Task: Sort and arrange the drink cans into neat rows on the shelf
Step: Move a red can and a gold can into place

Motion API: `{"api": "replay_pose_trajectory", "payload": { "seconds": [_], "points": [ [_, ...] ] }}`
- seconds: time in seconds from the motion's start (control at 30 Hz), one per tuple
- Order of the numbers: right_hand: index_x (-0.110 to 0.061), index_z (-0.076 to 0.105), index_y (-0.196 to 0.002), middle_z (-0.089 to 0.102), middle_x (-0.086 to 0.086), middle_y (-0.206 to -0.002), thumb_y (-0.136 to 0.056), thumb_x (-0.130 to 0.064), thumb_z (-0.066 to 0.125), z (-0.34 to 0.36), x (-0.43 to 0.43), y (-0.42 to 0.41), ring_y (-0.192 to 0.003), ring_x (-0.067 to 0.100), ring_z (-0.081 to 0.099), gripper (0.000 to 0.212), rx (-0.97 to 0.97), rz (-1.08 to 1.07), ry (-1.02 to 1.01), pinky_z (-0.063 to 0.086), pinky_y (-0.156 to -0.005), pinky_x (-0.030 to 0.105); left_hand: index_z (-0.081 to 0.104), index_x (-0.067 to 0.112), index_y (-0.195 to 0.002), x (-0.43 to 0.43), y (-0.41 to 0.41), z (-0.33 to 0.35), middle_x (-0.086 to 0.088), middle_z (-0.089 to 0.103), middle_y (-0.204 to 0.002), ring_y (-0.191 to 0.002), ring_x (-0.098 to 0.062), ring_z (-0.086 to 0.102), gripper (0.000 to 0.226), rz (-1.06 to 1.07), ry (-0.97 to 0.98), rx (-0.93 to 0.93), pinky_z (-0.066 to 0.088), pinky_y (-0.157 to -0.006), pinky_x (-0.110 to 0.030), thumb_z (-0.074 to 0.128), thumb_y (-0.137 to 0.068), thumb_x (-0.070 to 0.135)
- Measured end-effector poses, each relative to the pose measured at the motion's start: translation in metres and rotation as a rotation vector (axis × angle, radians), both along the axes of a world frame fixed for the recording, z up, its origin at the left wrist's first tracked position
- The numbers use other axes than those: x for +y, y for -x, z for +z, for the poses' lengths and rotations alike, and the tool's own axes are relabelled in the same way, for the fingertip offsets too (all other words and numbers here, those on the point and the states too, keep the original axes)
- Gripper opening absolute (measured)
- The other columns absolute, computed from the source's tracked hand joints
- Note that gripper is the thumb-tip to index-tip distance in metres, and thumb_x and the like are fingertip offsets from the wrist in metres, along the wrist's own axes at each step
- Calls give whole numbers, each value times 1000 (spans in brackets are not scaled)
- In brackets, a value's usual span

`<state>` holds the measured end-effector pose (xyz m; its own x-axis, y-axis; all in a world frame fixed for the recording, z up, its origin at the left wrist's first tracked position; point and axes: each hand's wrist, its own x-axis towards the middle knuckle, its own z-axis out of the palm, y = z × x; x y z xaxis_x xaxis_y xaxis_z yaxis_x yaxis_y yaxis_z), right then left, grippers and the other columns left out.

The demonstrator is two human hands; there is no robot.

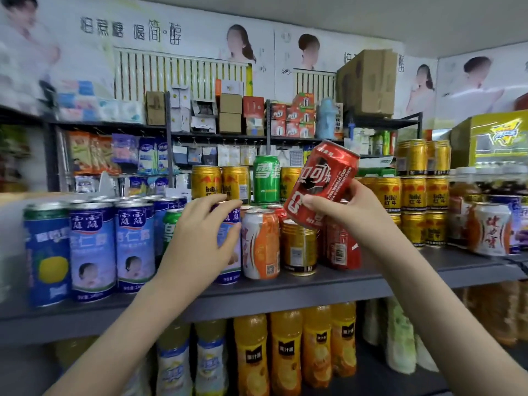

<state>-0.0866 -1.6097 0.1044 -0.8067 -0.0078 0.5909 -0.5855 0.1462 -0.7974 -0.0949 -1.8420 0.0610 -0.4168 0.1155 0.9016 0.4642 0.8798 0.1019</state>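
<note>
Partway, I'd judge: blue cans (93,247) left and gold stacks (414,195) right look rowed, middle of shelf (314,290) is mixed. Right hand (343,212) is clamped on red cola can (323,181), tilted, above the mix. Left hand (200,241) has fingers apart at a blue can, nothing held. Front counts: blue 4, green cans (266,178) 2, orange-white can (260,244) 1, gold can (298,247) 1

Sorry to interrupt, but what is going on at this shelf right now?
A person is sorting drink cans on the grey shelf. The right hand holds a red cola can tilted in the air above the standing cans. The left hand reaches, fingers open, at a blue can in the front row.
</note>
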Motion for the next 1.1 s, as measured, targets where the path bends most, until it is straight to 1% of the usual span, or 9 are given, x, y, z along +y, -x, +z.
{"api": "replay_pose_trajectory", "payload": {
  "seconds": [0.1,0.2,0.37,0.57,0.67,0.77,0.83,0.93,1.1],
  "points": [
    [-22,54,-119,68,-6,-106,-70,-30,80,1,-4,11,-95,8,65,56,-1,-6,4,47,-73,19,62,17,-122,-2,4,-6,-6,56,-124,-120,-25,45,36,21,-20,9,38,-100,-46,54,-89,29],
    [-22,54,-119,68,-7,-105,-69,-32,80,-9,-4,15,-93,7,65,57,-15,-24,12,45,-69,17,63,16,-119,6,6,-18,-6,58,-121,-116,-26,48,46,45,26,55,39,-96,-48,41,-86,38],
    [-24,53,-119,67,-8,-105,-65,-34,83,-27,3,13,-93,7,65,62,-28,-85,14,48,-71,20,61,22,-120,41,4,-30,0,61,-121,-119,-21,46,41,84,110,141,21,-103,-43,46,-84,34],
    [-26,53,-118,66,-11,-106,-60,-39,83,-49,25,0,-95,7,64,67,-29,-224,-31,54,-80,29,62,18,-124,86,18,-24,2,68,-111,-119,-26,55,56,190,209,164,11,-105,-54,77,-70,24],
    [-25,52,-119,66,-10,-106,-58,-40,84,-59,36,-6,-95,7,64,70,-49,-257,-51,54,-86,34,54,23,-132,99,27,-17,1,67,-113,-125,-29,49,58,280,214,36,1,-106,-58,72,-77,26],
    [-24,52,-119,65,-10,-108,-59,-38,84,-69,45,-9,-97,7,63,69,-67,-273,-49,53,-88,33,57,23,-127,105,35,-18,2,61,-124,-136,-28,34,39,321,263,-51,-23,-102,-54,58,-89,32],
    [-23,52,-120,65,-9,-109,-57,-40,84,-74,49,-10,-98,8,62,73,-77,-287,-42,52,-88,33,66,21,-109,106,36,-18,0,66,-113,-130,-27,42,30,346,283,-41,-21,-103,-53,67,-81,31],
    [-23,52,-120,65,-10,-109,-55,-43,84,-79,54,-6,-99,9,62,74,-81,-308,-34,53,-89,35,69,19,-99,108,42,-18,-4,70,-101,-119,-29,54,36,332,271,10,-12,-106,-53,81,-68,34],
    [-22,51,-122,64,-8,-109,-60,-37,84,-81,55,2,-100,10,60,73,-72,-323,-30,51,-89,33,70,19,-93,109,45,-21,-5,70,-90,-100,-30,62,46,246,233,109,21,-92,-47,89,-54,33]
  ]
}}
